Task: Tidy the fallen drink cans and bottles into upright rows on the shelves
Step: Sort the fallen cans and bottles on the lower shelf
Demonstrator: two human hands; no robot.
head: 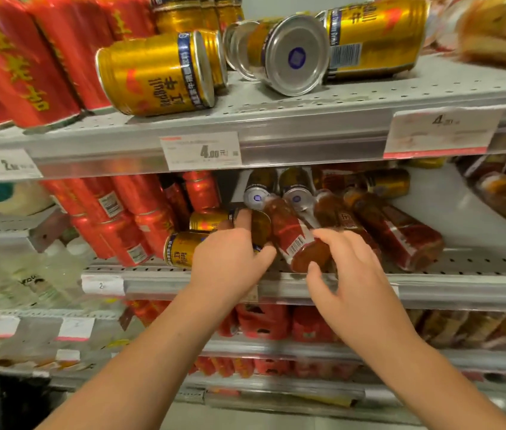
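Fallen tea bottle (295,240) lies base-out at middle shelf (462,285) front edge, axis front-to-back; R hand (349,271) nearer, fingers spread wide; L hand (233,257) curled on Red Bull can (261,228).

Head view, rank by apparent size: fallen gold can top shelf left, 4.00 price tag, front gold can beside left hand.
1. Top-shelf can: largest, though nearer the camera.
2. Price tag.
3. Front can: smallest showing, partly hidden by the left hand; likely same kind as the top one.
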